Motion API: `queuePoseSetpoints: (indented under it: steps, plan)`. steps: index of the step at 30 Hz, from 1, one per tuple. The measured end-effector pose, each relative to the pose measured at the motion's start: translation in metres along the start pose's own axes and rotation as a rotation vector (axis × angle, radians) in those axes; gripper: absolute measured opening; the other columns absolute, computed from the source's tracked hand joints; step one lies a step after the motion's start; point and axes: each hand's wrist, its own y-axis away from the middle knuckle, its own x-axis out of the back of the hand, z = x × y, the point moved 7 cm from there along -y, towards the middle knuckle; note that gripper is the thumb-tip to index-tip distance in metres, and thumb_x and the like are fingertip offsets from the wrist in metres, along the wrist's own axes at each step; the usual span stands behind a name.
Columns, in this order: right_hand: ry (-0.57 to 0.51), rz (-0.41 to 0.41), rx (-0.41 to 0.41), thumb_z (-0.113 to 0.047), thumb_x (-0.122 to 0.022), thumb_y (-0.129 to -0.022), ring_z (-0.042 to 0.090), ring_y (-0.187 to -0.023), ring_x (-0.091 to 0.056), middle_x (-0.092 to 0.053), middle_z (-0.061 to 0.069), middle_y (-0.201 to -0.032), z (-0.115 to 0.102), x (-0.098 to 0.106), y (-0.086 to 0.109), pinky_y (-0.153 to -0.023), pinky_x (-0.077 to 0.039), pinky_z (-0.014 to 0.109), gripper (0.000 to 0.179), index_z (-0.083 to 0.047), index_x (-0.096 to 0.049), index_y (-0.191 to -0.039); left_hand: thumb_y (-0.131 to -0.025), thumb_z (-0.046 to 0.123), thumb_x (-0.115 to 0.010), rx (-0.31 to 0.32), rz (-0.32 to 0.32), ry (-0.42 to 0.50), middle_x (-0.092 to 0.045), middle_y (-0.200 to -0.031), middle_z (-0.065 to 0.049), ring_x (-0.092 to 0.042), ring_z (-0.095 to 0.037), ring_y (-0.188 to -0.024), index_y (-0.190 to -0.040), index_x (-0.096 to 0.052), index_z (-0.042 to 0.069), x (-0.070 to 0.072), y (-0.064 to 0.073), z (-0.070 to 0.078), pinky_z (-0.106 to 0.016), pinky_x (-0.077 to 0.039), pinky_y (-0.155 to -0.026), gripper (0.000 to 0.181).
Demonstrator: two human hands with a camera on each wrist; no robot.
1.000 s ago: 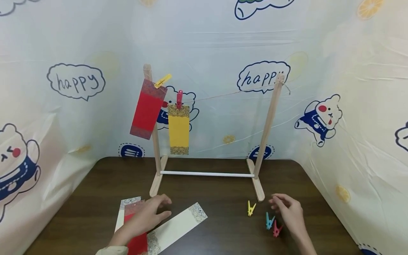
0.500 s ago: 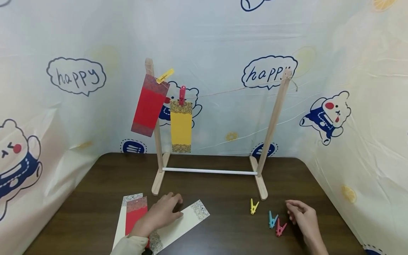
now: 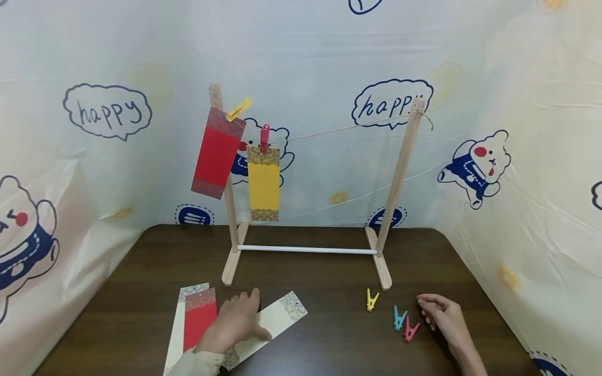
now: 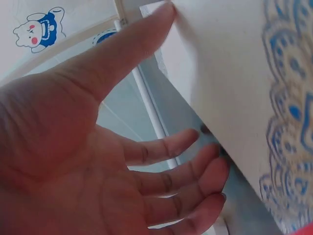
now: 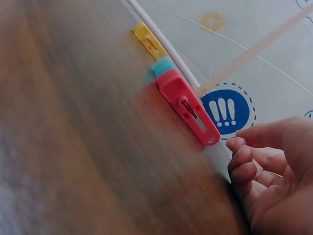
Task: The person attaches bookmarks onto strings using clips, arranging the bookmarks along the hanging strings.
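Observation:
My left hand (image 3: 235,324) is over the slanted white card (image 3: 282,318) with patterned ends, lying on the table. In the left wrist view the thumb tip touches the card's surface, while the other fingers, loosely bent, are by its far edge. Left of that hand a red card (image 3: 199,316) overlaps another white card (image 3: 174,337). My right hand (image 3: 447,321) rests on the table with loosely curled fingers and holds nothing. Just left of it lie a pink clothespin (image 3: 411,330), a blue clothespin (image 3: 399,318) and, farther off, a yellow clothespin (image 3: 372,300).
Behind the hands stands a wooden frame (image 3: 400,177) with a white crossbar (image 3: 305,249). From its string (image 3: 329,132) hang a red card (image 3: 216,154) under a yellow clothespin (image 3: 239,109) and a yellow card (image 3: 264,188) under a pink clothespin (image 3: 265,138). A printed curtain (image 3: 301,62) surrounds the table.
My left hand has moved right, from over the red card onto the slanted white card. My right hand has shifted slightly right, away from the loose clothespins.

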Motion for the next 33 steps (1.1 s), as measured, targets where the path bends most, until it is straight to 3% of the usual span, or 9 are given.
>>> queuePoseSetpoints:
  steps: [2, 5, 9, 15, 20, 24, 28, 31, 33]
  plan:
    - [-0.009, -0.004, -0.001, -0.016, -0.065, -0.097, 0.012, -0.057, -0.053, -0.064, 0.008, -0.076, 0.002, -0.001, 0.0, -0.048, -0.048, 0.027, 0.033, 0.007, -0.064, -0.12, -0.051, 0.044, -0.096, 0.0, 0.003, -0.011, -0.065, -0.099, -0.026, -0.063, -0.044, -0.093, -0.123, -0.054, -0.012, 0.001, 0.001, 0.002, -0.061, -0.048, -0.081, 0.101]
    - [-0.02, -0.003, -0.009, -0.016, -0.066, -0.096, 0.012, -0.058, -0.054, -0.064, 0.008, -0.076, 0.007, -0.003, 0.0, -0.049, -0.049, 0.027, 0.033, 0.007, -0.064, -0.119, -0.051, 0.041, -0.096, -0.005, -0.015, 0.0, -0.063, -0.084, -0.014, -0.062, -0.035, -0.08, -0.098, -0.062, -0.004, -0.002, 0.002, 0.004, -0.059, -0.048, -0.077, 0.074]
    - [0.013, -0.026, -0.026, -0.019, -0.067, -0.096, 0.011, -0.053, -0.05, -0.062, 0.006, -0.071, 0.009, -0.003, 0.003, -0.046, -0.046, 0.026, 0.034, 0.006, -0.065, -0.118, -0.054, 0.035, -0.095, -0.033, -0.045, 0.04, -0.052, -0.075, -0.007, -0.054, -0.027, -0.072, -0.073, -0.054, 0.008, -0.005, 0.001, 0.006, -0.055, -0.048, -0.07, 0.052]
    - [0.184, -0.251, -0.018, -0.034, -0.068, -0.094, 0.007, -0.037, -0.03, -0.053, 0.002, -0.055, 0.007, -0.013, 0.012, -0.034, -0.031, 0.022, 0.041, -0.001, -0.066, -0.117, -0.069, 0.021, -0.088, -0.099, -0.107, 0.219, -0.052, -0.074, -0.004, -0.05, -0.021, -0.069, -0.079, -0.056, 0.007, -0.01, -0.005, 0.007, -0.039, -0.044, -0.059, 0.036]
    - [0.193, -0.402, 0.05, -0.033, -0.071, -0.093, 0.009, -0.038, -0.038, -0.058, 0.005, -0.059, 0.0, -0.02, 0.016, -0.034, -0.035, 0.022, 0.037, 0.002, -0.065, -0.106, -0.081, 0.012, -0.079, -0.189, -0.111, 0.353, -0.044, -0.066, 0.001, -0.04, -0.014, -0.061, -0.076, -0.051, 0.008, -0.007, -0.01, 0.009, -0.026, -0.032, -0.053, 0.028]
    - [0.163, -0.435, 0.063, -0.028, -0.07, -0.094, 0.011, -0.042, -0.048, -0.062, 0.01, -0.064, -0.002, -0.022, 0.016, -0.036, -0.039, 0.023, 0.033, 0.005, -0.064, -0.094, -0.087, 0.009, -0.072, -0.227, -0.131, 0.418, -0.044, -0.068, 0.001, -0.039, -0.013, -0.059, -0.081, -0.051, 0.009, -0.004, -0.011, 0.01, -0.025, -0.032, -0.051, 0.022]
    - [0.158, -0.432, 0.056, -0.028, -0.068, -0.095, 0.013, -0.044, -0.053, -0.063, 0.011, -0.066, -0.002, -0.023, 0.015, -0.037, -0.041, 0.024, 0.035, 0.006, -0.064, -0.091, -0.092, 0.007, -0.066, -0.26, -0.171, 0.498, -0.062, -0.085, -0.004, -0.056, -0.014, -0.073, -0.092, -0.056, 0.008, -0.005, -0.013, 0.013, -0.028, -0.043, -0.057, 0.011]
    - [0.149, -0.402, 0.044, -0.031, -0.069, -0.094, 0.013, -0.044, -0.053, -0.063, 0.011, -0.066, -0.001, -0.021, 0.014, -0.037, -0.042, 0.025, 0.037, 0.006, -0.064, -0.09, -0.095, 0.006, -0.062, -0.279, -0.18, 0.567, -0.067, -0.094, -0.008, -0.059, -0.017, -0.08, -0.099, -0.058, 0.006, -0.004, -0.015, 0.016, -0.03, -0.046, -0.061, 0.006]
    - [0.144, -0.372, 0.038, -0.033, -0.07, -0.093, 0.014, -0.044, -0.053, -0.062, 0.011, -0.065, 0.0, -0.02, 0.013, -0.037, -0.043, 0.026, 0.04, 0.006, -0.064, -0.088, -0.097, 0.005, -0.06, -0.281, -0.173, 0.613, -0.064, -0.085, -0.005, -0.054, -0.015, -0.073, -0.103, -0.057, 0.004, 0.0, -0.016, 0.019, -0.028, -0.043, -0.059, 0.007]
